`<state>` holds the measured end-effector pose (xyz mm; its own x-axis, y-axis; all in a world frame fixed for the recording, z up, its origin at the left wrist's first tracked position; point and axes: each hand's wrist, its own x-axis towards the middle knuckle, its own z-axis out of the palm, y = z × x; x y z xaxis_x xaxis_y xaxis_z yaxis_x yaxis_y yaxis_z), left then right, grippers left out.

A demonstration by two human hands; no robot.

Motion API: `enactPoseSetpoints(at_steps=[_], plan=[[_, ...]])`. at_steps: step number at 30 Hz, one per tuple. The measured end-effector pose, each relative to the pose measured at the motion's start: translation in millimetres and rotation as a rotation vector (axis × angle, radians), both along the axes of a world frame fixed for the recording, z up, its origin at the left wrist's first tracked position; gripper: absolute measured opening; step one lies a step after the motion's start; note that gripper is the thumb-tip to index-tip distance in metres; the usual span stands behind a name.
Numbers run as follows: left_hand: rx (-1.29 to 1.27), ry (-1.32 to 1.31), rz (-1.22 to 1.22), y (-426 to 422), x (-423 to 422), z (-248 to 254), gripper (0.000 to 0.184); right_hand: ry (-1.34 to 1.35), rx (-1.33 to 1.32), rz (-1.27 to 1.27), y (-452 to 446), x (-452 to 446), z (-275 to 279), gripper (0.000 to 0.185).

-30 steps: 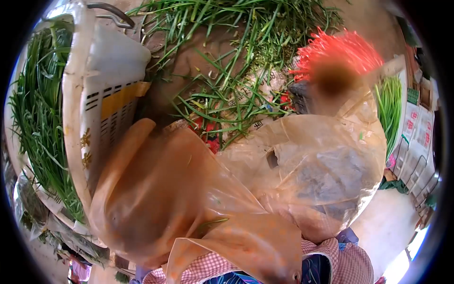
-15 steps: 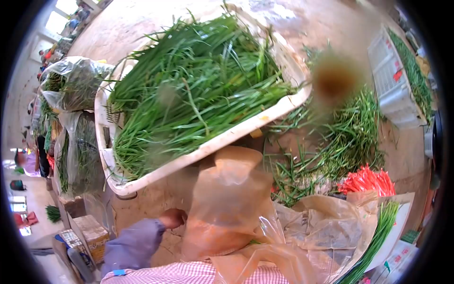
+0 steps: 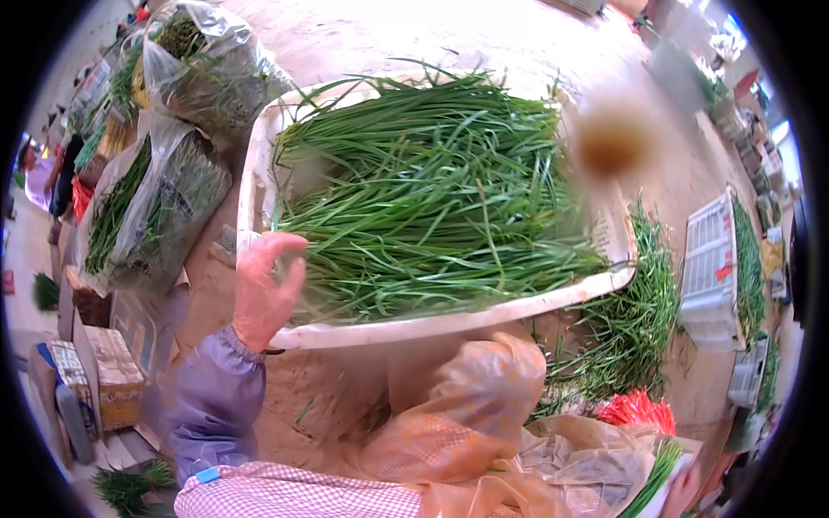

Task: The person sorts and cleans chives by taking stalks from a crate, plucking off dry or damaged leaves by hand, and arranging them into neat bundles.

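Observation:
A white plastic crate (image 3: 250,194) full of long green garlic chives (image 3: 432,190) stands in front of me. My left hand (image 3: 266,285) is at the crate's near left corner, thumb and forefinger apart beside the chive ends, with nothing visible between them. At the lower right lies a bundle of chives (image 3: 656,476) beside the brownish plastic sheet on my lap. My right hand (image 3: 684,490) shows only in part next to that bundle; its fingers are not clear, so I cannot tell what it holds.
Loose chives (image 3: 635,319) lie on the floor right of the crate, near red ties (image 3: 639,413). Another white crate (image 3: 710,259) stands far right. Plastic bags of greens (image 3: 177,203) and a cardboard box (image 3: 117,371) are on the left. My plastic-covered knee (image 3: 496,371) is below the crate.
My left hand has risen from beside my leg to the crate's left corner, its fingers opening out. The view has turned, and my right hand has come into view.

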<state>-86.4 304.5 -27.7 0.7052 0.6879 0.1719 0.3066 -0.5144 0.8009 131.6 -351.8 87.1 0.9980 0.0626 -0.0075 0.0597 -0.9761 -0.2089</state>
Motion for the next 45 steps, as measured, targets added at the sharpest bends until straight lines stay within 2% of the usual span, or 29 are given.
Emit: enactPoseSetpoints(at_steps=[2,3,4,6,7,8,10,12,14,15,18,20,22,24,25,26,28,29,31,32,35,38,42,44,45], plan=[[0.629,0.217,0.121,16,-12,3,0.034,0.015,0.317,0.179,96,61,-6,0.020],[0.639,0.345,0.179,27,-25,-9,0.058,0.053,0.539,0.287,193,69,-10,0.015],[0.636,0.343,0.193,34,-34,-17,0.058,0.102,0.412,0.498,272,75,-10,0.014],[0.649,0.529,0.347,48,-48,-34,0.077,0.039,0.405,1.092,398,94,-36,0.014],[0.547,0.638,0.310,55,-57,-40,0.087,0.064,0.453,1.247,457,95,-48,0.020],[0.544,0.644,0.314,57,-59,-48,0.087,-0.009,0.462,1.368,511,98,-65,0.027],[-0.047,0.094,0.177,60,-60,-60,0.085,-0.048,0.473,1.456,606,97,-96,0.041],[0.020,0.083,0.187,61,-58,-65,0.083,-0.032,0.368,1.434,676,89,-119,0.054],[0.052,0.094,0.188,59,-54,-56,0.082,-0.136,0.212,1.458,720,80,-140,0.068],[0.031,0.101,0.192,60,-53,-54,0.083,-0.065,0.117,1.457,739,79,-149,0.077],[0.041,0.119,0.181,62,-54,-53,0.085,-0.126,-0.007,1.504,772,79,-172,0.090],[0.015,0.106,0.181,63,-53,-51,0.087,-0.072,-0.066,1.509,783,85,-178,0.095],[0.003,0.096,0.161,63,-53,-51,0.089,-0.130,-0.067,1.529,789,83,-174,0.094],[-0.059,0.075,0.164,62,-54,-54,0.090,0.150,-0.257,1.401,801,89,-166,0.095],[-0.079,0.067,0.169,62,-54,-55,0.090,0.098,-0.147,1.437,802,94,-167,0.086],[-0.096,0.057,0.175,61,-54,-54,0.090,0.127,-0.198,1.403,806,94,-168,0.073],[-0.109,0.044,0.181,61,-52,-51,0.090,0.137,-0.321,1.411,809,88,-165,0.064],[-0.123,0.039,0.187,60,-52,-50,0.090,0.134,-0.322,1.412,807,85,-165,0.064],[-0.110,0.034,0.192,60,-53,-51,0.089,-0.136,-0.314,1.462,799,83,-171,0.063],[-0.098,0.033,0.193,60,-53,-52,0.089,-0.136,-0.314,1.466,797,84,-173,0.063],[-0.098,0.030,0.202,60,-54,-54,0.088,0.065,-0.078,1.470,796,94,-185,0.057],[-0.103,0.032,0.204,60,-52,-51,0.087,0.053,-0.010,1.385,789,90,-177,0.052],[-0.068,0.087,0.205,57,-51,-45,0.089,0.065,0.297,1.369,764,106,-163,0.050],[0.492,0.521,0.267,52,-46,-28,0.087,0.114,0.369,1.351,755,121,-154,0.055],[0.497,0.515,0.263,52,-41,-17,0.087,0.190,0.424,1.337,750,129,-148,0.058]])
